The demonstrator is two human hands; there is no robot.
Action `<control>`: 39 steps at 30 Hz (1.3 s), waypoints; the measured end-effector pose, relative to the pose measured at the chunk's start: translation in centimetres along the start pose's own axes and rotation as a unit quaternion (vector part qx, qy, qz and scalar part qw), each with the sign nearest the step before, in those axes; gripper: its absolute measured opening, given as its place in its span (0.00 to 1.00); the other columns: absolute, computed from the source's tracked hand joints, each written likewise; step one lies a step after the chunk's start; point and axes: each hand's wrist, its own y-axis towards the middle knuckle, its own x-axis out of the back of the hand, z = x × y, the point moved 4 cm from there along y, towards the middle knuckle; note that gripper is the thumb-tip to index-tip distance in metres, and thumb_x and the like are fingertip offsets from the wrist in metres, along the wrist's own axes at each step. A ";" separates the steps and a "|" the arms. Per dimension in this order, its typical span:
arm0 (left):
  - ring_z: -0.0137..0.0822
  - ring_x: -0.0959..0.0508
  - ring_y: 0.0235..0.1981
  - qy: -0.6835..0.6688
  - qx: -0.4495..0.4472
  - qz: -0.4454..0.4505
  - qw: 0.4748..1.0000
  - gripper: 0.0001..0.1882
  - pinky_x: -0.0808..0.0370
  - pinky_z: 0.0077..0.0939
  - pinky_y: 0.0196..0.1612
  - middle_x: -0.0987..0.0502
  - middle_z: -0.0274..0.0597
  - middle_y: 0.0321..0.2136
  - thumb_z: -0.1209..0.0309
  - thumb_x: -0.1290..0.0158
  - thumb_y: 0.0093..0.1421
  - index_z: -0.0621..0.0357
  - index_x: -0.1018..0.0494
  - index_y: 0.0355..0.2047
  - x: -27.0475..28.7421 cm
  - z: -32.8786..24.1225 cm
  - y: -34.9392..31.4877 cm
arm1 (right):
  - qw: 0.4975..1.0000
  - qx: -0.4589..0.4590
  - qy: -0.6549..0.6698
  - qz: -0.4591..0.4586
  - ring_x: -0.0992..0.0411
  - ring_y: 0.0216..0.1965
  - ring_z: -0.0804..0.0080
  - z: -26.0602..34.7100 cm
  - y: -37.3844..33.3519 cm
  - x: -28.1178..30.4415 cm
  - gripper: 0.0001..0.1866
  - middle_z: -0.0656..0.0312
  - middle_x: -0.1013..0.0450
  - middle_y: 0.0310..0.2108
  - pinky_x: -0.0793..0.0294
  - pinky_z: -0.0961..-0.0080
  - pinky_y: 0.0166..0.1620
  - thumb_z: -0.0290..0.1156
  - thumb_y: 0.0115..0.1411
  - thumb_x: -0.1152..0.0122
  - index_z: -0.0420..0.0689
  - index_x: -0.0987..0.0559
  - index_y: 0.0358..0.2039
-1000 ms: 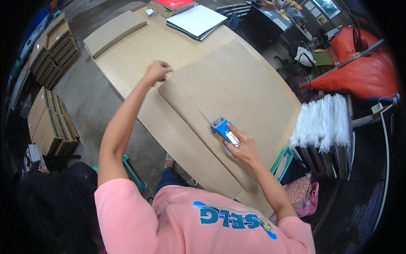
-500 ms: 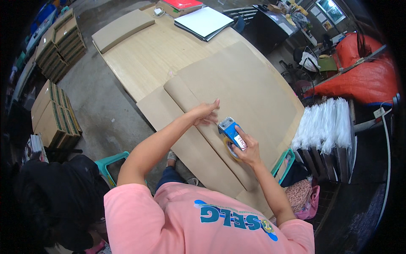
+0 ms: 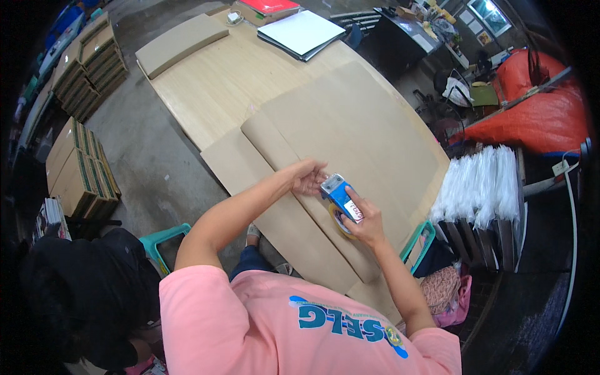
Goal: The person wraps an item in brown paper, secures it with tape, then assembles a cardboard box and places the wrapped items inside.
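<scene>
My right hand (image 3: 367, 224) grips a blue handheld tape dispenser (image 3: 341, 199) with a metal front end and a roll of clear yellowish tape (image 3: 339, 222). Close beside the dispenser's metal end is my left hand (image 3: 309, 177), its thumb apart from the loosely bent fingers; no held thing shows in it. Beneath both hands lies a large sheet of brown paper (image 3: 356, 125), its near side folded over into a long rounded flap (image 3: 275, 140). A flat brown strip (image 3: 237, 156) extends out from under that flap toward me.
The wooden table (image 3: 206, 84) carries a brown stack (image 3: 181, 44) and a white-topped pile (image 3: 301, 32) at its far end. Bundled cartons (image 3: 81, 169) stand on the floor at left, near a person in black (image 3: 87, 294). A green basket (image 3: 424, 247) and plastic-wrapped stacks (image 3: 478, 187) are at right.
My left hand has shifted slightly down and right, nearer the dispenser's metal end, and its thumb has lowered. The dispenser in my right hand has barely moved.
</scene>
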 end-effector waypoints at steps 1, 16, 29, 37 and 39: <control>0.27 0.26 0.22 0.059 -0.022 -0.025 0.998 0.22 0.26 0.29 0.28 0.24 0.35 0.23 0.50 0.52 0.62 0.57 0.24 0.29 0.8 0.4 0.9 | 1.000 -0.005 -0.019 0.016 0.30 0.20 0.57 0.2 0.3 -0.1 0.36 0.51 0.31 0.21 0.28 0.62 0.27 0.37 0.43 0.35 0.59 0.29 0.58; 0.46 0.24 0.48 0.567 -0.230 -0.552 0.567 0.17 0.40 0.59 0.52 0.25 0.49 0.46 0.69 0.56 0.56 0.59 0.29 0.45 6.8 -9.6 -2.7 | 0.961 -0.125 -0.137 0.207 0.25 0.34 0.47 2.2 9.8 -4.6 0.33 0.45 0.25 0.29 0.25 0.56 0.41 0.43 0.45 0.43 0.58 0.29 0.56; 0.44 0.48 0.67 0.701 -0.350 -0.319 0.533 0.28 0.55 0.66 0.63 0.50 0.33 0.67 0.48 0.62 0.64 0.28 0.47 0.65 7.8 -5.3 -2.5 | 0.931 -0.116 -0.168 0.304 0.25 0.38 0.47 4.4 13.6 -5.1 0.30 0.46 0.23 0.34 0.24 0.56 0.42 0.42 0.45 0.43 0.52 0.27 0.52; 0.43 0.50 0.67 0.756 -0.300 -0.377 0.442 0.30 0.55 0.66 0.63 0.52 0.29 0.68 0.45 0.63 0.64 0.27 0.51 0.66 7.0 -4.9 -2.7 | 0.924 -0.060 -0.185 0.329 0.25 0.33 0.47 0.2 1.6 0.9 0.33 0.44 0.24 0.30 0.25 0.58 0.41 0.44 0.43 0.41 0.49 0.26 0.53; 0.44 0.50 0.67 0.759 -0.302 -0.388 0.427 0.31 0.56 0.66 0.63 0.53 0.31 0.68 0.45 0.63 0.64 0.31 0.51 0.66 7.0 -4.8 -2.9 | 0.899 -0.106 -0.181 0.384 0.25 0.33 0.46 -0.5 -3.4 4.1 0.34 0.44 0.24 0.31 0.25 0.59 0.41 0.45 0.42 0.40 0.49 0.26 0.53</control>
